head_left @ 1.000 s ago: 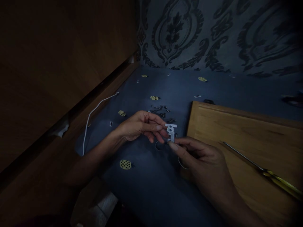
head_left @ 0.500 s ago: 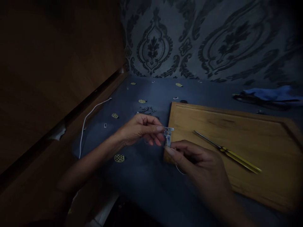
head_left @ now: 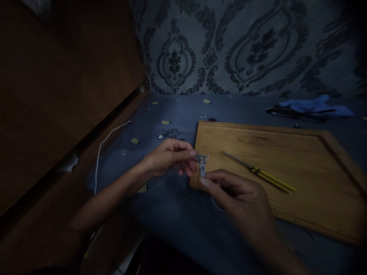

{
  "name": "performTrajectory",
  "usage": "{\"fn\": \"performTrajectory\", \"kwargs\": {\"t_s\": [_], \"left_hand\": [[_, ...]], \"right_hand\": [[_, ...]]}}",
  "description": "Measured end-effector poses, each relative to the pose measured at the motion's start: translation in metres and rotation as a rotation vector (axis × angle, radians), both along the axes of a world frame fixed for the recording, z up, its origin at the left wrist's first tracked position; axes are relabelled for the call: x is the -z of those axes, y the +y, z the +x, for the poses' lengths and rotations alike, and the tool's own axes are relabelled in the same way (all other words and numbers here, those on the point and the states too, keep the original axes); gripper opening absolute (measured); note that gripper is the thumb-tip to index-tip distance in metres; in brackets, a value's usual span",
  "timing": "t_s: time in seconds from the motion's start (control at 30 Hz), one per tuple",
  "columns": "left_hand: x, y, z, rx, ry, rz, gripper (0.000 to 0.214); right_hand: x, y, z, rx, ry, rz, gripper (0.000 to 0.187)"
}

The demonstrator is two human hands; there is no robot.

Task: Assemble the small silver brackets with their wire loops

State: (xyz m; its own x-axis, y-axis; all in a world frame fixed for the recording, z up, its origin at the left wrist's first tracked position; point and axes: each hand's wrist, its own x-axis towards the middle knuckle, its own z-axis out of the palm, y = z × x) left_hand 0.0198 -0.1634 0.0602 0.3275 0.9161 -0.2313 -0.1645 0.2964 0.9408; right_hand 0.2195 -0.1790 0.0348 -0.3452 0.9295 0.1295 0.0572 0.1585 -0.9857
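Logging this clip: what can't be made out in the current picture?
All in the head view:
- Metal piece: its ends are covered by the left hand's and right hand's grip.
- Small parts: too small and dim to identify; the left hand may hide more.
- Dark item by the blue cloth: too dark to name.
- Wooden board: its near right corner is lost in darkness at the picture's edge.

This looks like a home: grey wallpaper with dark ornate medallions (head_left: pixel 210 36) rises behind the blue pineapple-print table covering (head_left: pixel 172 212), a broad brown wooden panel (head_left: pixel 71 84) left of it.
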Motion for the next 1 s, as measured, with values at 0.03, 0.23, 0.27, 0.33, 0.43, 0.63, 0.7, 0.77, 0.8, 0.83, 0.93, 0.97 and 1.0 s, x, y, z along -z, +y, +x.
{"fn": "performTrajectory", "kwargs": {"t_s": [0.03,0.23,0.27,0.33,0.43,0.63,0.7,0.77,0.8,0.83,0.93,0.97,1.0], "left_hand": [[0.000,0.001,0.001,0.000,0.003,-0.011,0.034],[0.001,0.003,0.004,-0.001,-0.010,-0.063,0.026],[0.002,0.004,0.005,-0.001,-0.013,-0.073,0.025],[0.002,0.006,0.006,0.002,-0.020,-0.089,0.023],[0.004,0.009,0.007,0.007,-0.040,-0.105,0.022],[0.012,0.016,0.007,0.024,-0.070,-0.120,0.020],[0.014,0.017,0.007,0.032,-0.082,-0.116,0.020],[0.016,0.018,0.006,0.041,-0.086,-0.111,0.021],[0.017,0.019,0.006,0.044,-0.084,-0.107,0.023],[0.019,0.019,0.005,0.045,-0.079,-0.101,0.026],[0.025,0.018,0.003,0.023,-0.045,-0.065,0.034],[0.027,0.017,0.001,0.011,-0.033,-0.055,0.036],[0.029,0.016,-0.001,0.000,-0.025,-0.050,0.038]], "right_hand": [[0.001,0.000,0.001,0.003,0.004,-0.009,0.024],[0.008,0.004,0.005,0.003,0.015,-0.054,0.031],[0.008,0.005,0.005,0.003,0.016,-0.062,0.033],[0.008,0.006,0.007,0.006,0.020,-0.076,0.035],[0.009,0.008,0.008,0.018,0.037,-0.112,0.035],[0.014,0.012,0.010,0.044,0.103,-0.207,0.034],[0.015,0.013,0.010,0.048,0.109,-0.233,0.034],[0.016,0.014,0.009,0.043,0.104,-0.232,0.034],[0.016,0.015,0.009,0.036,0.093,-0.222,0.034],[0.016,0.015,0.008,0.026,0.076,-0.208,0.034],[0.017,0.017,0.005,-0.006,-0.004,-0.172,0.034],[0.018,0.018,0.004,-0.021,-0.028,-0.166,0.033],[0.020,0.018,0.002,-0.040,-0.048,-0.162,0.033]]}}
